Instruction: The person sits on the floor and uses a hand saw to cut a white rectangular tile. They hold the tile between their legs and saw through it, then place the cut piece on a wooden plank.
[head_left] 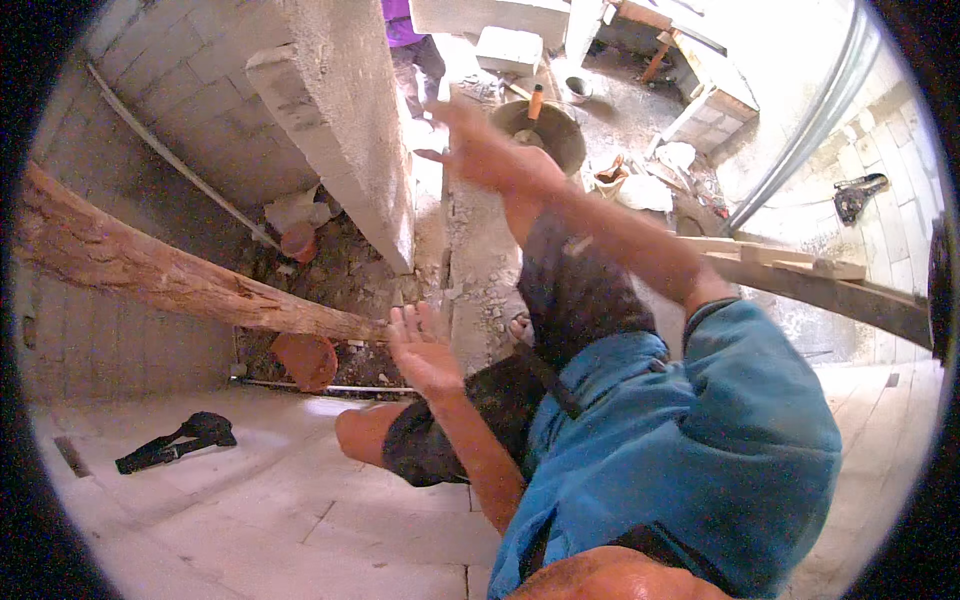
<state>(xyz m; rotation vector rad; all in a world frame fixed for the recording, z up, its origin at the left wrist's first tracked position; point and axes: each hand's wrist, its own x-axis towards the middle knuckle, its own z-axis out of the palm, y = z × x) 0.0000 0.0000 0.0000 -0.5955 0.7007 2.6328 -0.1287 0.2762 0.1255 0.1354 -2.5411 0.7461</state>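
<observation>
Left hand (420,345) low and close in, forearm rising from the lower edge, palm open, fingers spread and pointing up. Fingertips sit right at the end of the rough wooden beam (170,275), which runs off to the hand's left; contact likely but cannot tell for sure. Nothing gripped.

Right hand (475,145) stretched far up and forward on a long extended arm, blue sleeve (740,420) pushed above the elbow. Hand open, fingers splayed, thumb out toward the left, holding nothing. It hovers just right of the tall grey block wall (345,110), near its edge; touching or not, cannot tell.

Just beyond the right hand: a round dark mortar tub (560,135) with an orange-handled tool (535,105) standing in it. Further up, a loose light block (510,48) and a small bucket (577,90). A person in purple (405,30) stands beyond the wall top.

Between the two hands: the narrow rubble-strewn concrete strip (480,260) and the person's own dark shorts and knee.

Left of the left hand, below the beam: an orange pot (305,358), a smaller orange cup (298,240), a white pipe (170,155) slanting across the block wall. Lower left, on the pale floor (250,500), a black strap-like item (175,442). Right of the right arm, a wooden plank (820,285) crosses.
</observation>
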